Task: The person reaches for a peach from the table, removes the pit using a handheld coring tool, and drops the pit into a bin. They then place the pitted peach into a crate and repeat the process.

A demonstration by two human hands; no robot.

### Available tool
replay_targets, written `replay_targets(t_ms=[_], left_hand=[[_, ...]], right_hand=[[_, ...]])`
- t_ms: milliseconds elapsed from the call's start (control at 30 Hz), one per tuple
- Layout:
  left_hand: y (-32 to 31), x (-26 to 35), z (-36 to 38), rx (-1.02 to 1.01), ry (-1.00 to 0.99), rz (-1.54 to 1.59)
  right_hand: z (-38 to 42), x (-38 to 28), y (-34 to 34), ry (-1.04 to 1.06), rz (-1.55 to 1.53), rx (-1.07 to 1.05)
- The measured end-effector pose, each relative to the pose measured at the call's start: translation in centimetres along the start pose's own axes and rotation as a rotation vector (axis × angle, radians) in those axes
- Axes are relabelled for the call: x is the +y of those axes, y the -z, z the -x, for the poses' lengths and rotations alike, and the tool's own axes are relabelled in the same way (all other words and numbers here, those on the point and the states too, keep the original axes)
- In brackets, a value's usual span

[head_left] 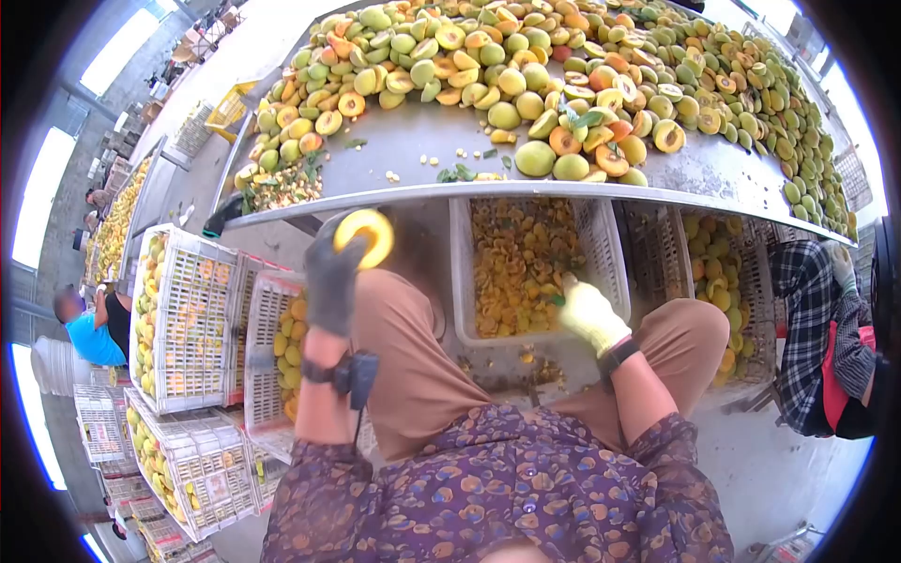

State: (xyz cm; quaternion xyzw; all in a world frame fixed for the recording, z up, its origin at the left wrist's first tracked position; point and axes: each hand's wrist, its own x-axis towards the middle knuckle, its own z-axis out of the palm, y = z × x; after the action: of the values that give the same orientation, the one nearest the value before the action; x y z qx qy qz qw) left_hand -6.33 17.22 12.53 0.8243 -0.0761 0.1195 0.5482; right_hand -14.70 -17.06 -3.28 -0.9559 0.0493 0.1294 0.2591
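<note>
My left hand, in a dark grey glove, is raised just below the table's front edge. Its fingers grip a yellow peach half that looks like a ring with a hollow middle. My right hand, in a pale yellow glove, is closed above the right side of a white crate. A small dark tip shows at its fingers, but I cannot tell what it holds. Orange and yellow fruit scraps fill the crate between my knees. Halved and whole peaches are heaped on the metal table ahead.
Slatted crates of fruit are stacked to my left, and another fruit crate stands under the table at right. Pits and leaves lie at the table's left corner. A person in plaid sits close on the right; another in blue is farther left.
</note>
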Motion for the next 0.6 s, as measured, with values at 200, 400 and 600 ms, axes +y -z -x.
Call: replay_targets(t_ms=[200,400,600], left_hand=[[21.1,-9.5,4.6,-0.142,0.330,-0.997],[10.8,-4.1,-4.7,-0.141,-0.042,-1.047],[-16.2,0.2,-18.7,-0.473,-0.225,-0.878]], right_hand=[[0.6,-3.2,0.7,0.229,0.024,-0.124],[2.3,-3.2,0.6,0.324,0.177,-0.106],[3.2,-2.5,0.3,0.213,0.247,-0.307]])
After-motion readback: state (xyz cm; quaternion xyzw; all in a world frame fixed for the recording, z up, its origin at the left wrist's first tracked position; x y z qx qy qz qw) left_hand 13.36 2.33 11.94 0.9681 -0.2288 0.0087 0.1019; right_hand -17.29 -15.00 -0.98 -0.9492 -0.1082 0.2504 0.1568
